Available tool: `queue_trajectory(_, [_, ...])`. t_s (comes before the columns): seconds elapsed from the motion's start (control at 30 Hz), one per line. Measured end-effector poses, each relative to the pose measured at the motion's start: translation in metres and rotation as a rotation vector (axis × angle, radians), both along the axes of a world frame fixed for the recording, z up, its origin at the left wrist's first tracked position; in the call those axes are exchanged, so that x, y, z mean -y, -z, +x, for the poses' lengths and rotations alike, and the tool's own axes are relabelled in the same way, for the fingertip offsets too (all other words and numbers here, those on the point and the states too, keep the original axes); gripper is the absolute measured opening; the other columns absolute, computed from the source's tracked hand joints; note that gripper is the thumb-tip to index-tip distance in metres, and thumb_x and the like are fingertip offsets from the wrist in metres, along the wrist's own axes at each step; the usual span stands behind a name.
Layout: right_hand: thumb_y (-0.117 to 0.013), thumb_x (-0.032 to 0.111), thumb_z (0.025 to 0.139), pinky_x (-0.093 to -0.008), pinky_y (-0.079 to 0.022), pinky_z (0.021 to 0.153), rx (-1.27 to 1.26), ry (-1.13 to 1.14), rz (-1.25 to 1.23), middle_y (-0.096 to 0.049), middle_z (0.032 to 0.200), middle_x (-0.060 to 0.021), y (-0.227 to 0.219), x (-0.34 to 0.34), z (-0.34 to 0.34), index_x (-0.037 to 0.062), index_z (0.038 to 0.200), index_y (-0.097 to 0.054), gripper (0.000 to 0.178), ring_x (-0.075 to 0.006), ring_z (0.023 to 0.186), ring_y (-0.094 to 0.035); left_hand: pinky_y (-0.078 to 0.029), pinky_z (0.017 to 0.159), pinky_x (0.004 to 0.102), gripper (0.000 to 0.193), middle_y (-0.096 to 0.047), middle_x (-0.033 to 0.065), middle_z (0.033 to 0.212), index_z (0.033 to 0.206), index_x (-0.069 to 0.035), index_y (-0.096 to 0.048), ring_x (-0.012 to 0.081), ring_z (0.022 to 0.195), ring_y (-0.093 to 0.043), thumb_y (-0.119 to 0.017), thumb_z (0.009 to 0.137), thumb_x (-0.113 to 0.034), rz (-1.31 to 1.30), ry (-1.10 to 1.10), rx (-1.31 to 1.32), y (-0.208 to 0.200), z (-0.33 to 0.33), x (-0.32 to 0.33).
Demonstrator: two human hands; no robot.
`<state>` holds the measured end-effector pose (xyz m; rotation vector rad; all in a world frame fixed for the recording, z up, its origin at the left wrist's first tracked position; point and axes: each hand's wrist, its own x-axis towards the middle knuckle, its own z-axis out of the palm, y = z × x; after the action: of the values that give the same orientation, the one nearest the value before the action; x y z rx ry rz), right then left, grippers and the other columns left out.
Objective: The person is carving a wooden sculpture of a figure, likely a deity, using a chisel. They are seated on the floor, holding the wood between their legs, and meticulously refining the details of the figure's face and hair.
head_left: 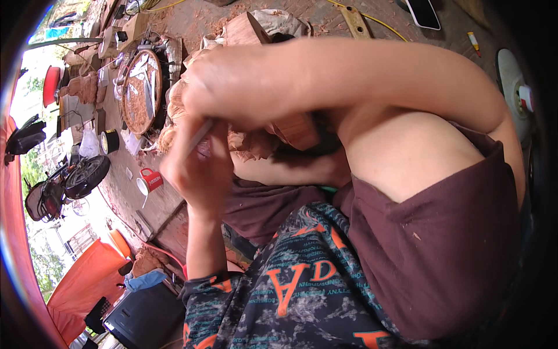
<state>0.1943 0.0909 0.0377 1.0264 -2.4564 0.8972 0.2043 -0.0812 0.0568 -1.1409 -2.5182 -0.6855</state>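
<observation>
A carved piece of pale brown wood [293, 131] lies between my bent legs, largely covered by my hands and right forearm. Just in front of it is my left hand [197, 168], smeared by motion, its fingers closed on a thin grey metal tool [199, 135]. The tool's ends are hidden, so its exact kind does not show. My right hand [212, 87] is curled above the left one, against the carving's far left side. Its fingers face away from view, and what they hold is hidden. A cut wooden block [247, 29] rises beyond my right wrist.
At the left, a round tray [161, 93] holds wood chips and several flat metal tools. A red mug [152, 180] stands nearer me, with a motorbike [87, 177] beyond. A phone [424, 14] and yellow cable [383, 23] lie at the far right. A black case [142, 317] sits lower left.
</observation>
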Motion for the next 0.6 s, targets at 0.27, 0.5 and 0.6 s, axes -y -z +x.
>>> queue_trajectory(0.27, [-0.067, -0.002, 0.059, -0.0400, -0.051, 0.064, 0.204, -0.151, -0.046, -0.066, 0.072, -0.0155, -0.016, 0.003, -0.013, 0.0086, 0.087, -0.069, 0.030, -0.0319, 0.071, -0.066, -0.051, 0.066, 0.0244, 0.023, -0.065, 0.0067, 0.085, 0.101, 0.003, -0.057, 0.0092, 0.075, -0.061, -0.070, 0.083, 0.000, 0.224, -0.008, 0.125, 0.025, -0.015, 0.014])
queue_trajectory(0.5, [-0.072, 0.004, 0.059, -0.0379, -0.052, 0.067, 0.168, -0.093, -0.041, -0.068, 0.078, -0.0138, -0.009, 0.012, -0.011, 0.0098, 0.090, -0.071, 0.032, -0.0301, 0.074, -0.067, -0.042, 0.049, 0.0230, 0.014, -0.064, 0.0053, 0.064, 0.085, -0.001, -0.062, 0.0080, 0.052, -0.056, -0.074, 0.078, -0.004, 0.207, -0.056, 0.181, 0.007, -0.007, 0.014])
queue_trajectory(0.6, [-0.079, 0.003, 0.054, -0.0388, -0.053, 0.072, 0.429, -0.095, 0.092, -0.070, 0.087, -0.0137, -0.034, -0.003, -0.024, 0.0095, 0.097, -0.071, 0.044, -0.0280, 0.083, -0.068, -0.041, 0.049, 0.0203, 0.014, -0.063, 0.0032, 0.064, 0.092, -0.001, -0.061, 0.0030, 0.053, -0.053, -0.070, 0.081, -0.003, 0.315, -0.051, 0.378, 0.004, -0.023, -0.004])
